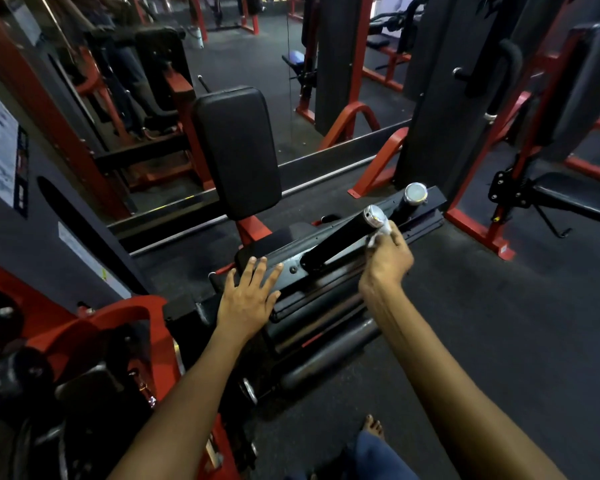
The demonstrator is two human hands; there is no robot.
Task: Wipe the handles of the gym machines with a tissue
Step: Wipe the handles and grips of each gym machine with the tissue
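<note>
White tissue (pixel 381 234) shows only as a crumpled scrap past the knuckles of the right hand (pixel 388 259); most of it is hidden inside the curled fingers, which pinch it against the near handle (pixel 340 239), just below that handle's shiny metal end cap. The handle is a smooth black cylinder slanting up from the machine's flat black arm (pixel 329 268). A second, shorter handle (pixel 411 199) with a round silver cap stands just beyond it. The left hand (pixel 248 299) lies flat on the arm, fingers straight and spread, holding nothing. A padded black backrest (pixel 238 150), rectangular with rounded corners, rises behind. Lower left, the red frame parts blur into shadow.
</note>
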